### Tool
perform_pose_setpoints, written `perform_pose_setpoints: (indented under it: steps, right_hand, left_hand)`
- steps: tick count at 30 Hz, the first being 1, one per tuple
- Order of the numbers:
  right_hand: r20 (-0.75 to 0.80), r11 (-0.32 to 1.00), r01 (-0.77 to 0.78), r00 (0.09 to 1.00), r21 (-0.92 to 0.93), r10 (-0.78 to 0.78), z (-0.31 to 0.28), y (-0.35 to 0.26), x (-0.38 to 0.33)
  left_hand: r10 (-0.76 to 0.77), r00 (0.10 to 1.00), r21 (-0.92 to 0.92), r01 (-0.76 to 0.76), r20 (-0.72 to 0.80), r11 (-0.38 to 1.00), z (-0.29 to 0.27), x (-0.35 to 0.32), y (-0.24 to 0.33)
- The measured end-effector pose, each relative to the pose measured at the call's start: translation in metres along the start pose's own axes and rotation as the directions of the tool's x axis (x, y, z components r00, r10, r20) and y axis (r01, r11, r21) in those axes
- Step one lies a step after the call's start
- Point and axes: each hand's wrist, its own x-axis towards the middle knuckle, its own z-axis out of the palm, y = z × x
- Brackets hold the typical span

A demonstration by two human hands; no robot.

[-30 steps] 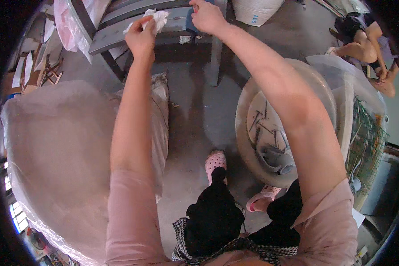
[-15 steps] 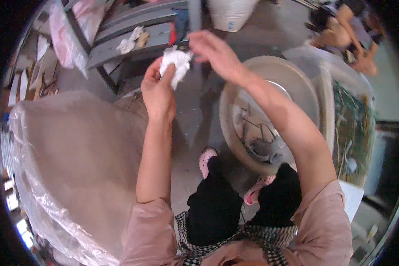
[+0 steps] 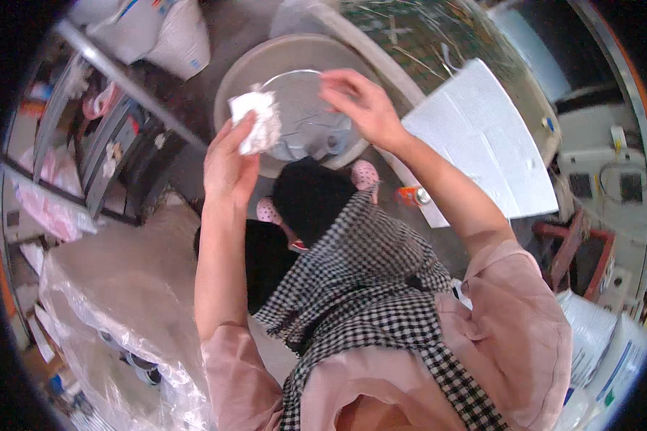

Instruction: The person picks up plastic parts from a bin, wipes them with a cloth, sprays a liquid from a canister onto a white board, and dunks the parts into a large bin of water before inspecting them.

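Observation:
My left hand [image 3: 230,158] is closed around a crumpled white wad [image 3: 259,122], which looks like cloth or paper; its exact material is unclear. Thumb and fingers pinch its lower edge while the ragged part faces right. Slightly apart from the wad is my right hand [image 3: 363,108], its fingers bent and spread, with nothing visible in them. Both hands are above a large round tub [image 3: 230,90] on the floor. A thin bright arc [image 3: 291,72] runs in the tub between the wad and my right fingertips; it does not look held.
Right of the tub lies a white sheet [image 3: 482,144], with an orange can [image 3: 412,195] by its edge. Behind is a container with green netting [image 3: 424,36]. Plastic sheeting [image 3: 108,287] covers a bulky heap at left, below a grey metal rack [image 3: 101,158]. White sacks [image 3: 183,43] stand far left.
My view has turned right, bringing the tub under my hands and the white sheet into sight. My left hand still grips the white wad. My right hand remains apart from it, fingers more bent.

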Motion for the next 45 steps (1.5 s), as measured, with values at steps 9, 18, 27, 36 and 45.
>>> perform_pose_setpoints:
  steps: [9,18,27,36,45]
  right_hand:
    - [-0.583,0.457,-0.748,0.663,-0.481,0.470,-0.172,0.182,-0.293]
    - [-0.510,0.743,-0.479,0.833,-0.468,0.216,-0.160,0.253,-0.274]
    - [-0.376,0.983,-0.089,0.915,0.163,0.145,-0.187,0.073,-0.211]
    - [-0.397,0.994,0.112,0.911,-0.016,-0.109,-0.167,0.002,-0.170]
    - [-0.628,0.964,0.127,0.776,0.232,0.049,-0.140,-0.033,-0.152]
  left_hand:
    - [-0.129,0.991,0.077,0.131,-0.031,0.988,0.037,-0.005,-0.084]
    - [-0.264,0.961,0.316,0.277,-0.086,0.907,0.070,0.005,-0.156]
    - [-0.271,0.963,0.310,0.254,0.011,0.916,0.095,-0.006,-0.171]
    - [-0.152,0.970,0.295,0.091,0.189,0.951,0.149,-0.032,-0.163]
    - [-0.137,0.679,0.664,-0.621,0.722,0.417,0.118,-0.080,-0.183]
